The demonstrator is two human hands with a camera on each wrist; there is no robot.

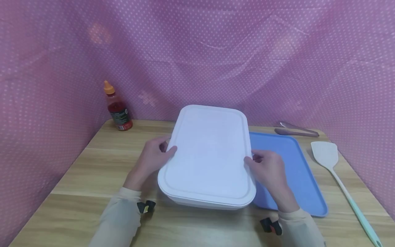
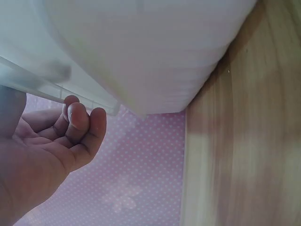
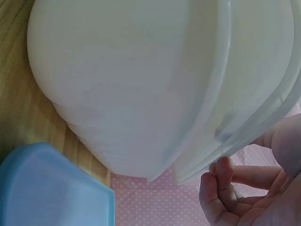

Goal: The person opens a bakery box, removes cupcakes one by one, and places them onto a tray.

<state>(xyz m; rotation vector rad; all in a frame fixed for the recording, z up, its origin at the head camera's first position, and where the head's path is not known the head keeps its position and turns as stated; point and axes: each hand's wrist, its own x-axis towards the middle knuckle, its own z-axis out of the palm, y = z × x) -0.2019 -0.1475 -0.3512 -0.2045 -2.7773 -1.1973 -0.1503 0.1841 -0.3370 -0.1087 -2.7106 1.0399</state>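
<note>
A white rectangular lid [image 1: 210,151] is pinched at its two long sides by my left hand [image 1: 152,157] and my right hand [image 1: 268,171], thumbs on top. Beneath it stands a white plastic box [image 3: 117,84] on the table, mostly covered in the head view. Both wrist views show a gap between the lid and the box's rim, the far side of the lid raised and tilted. At the near end the lid looks close to the rim; whether they touch I cannot tell. What the box holds is hidden.
Right of the box lies a blue tray [image 1: 296,178], partly behind my right hand. Metal tongs [image 1: 296,132] lie beyond it, and a white spatula [image 1: 325,154] with a green handle lies to its right. A sauce bottle [image 1: 118,111] stands back left. Pink dotted cloth [image 1: 216,68] surrounds the wooden table [image 1: 80,178].
</note>
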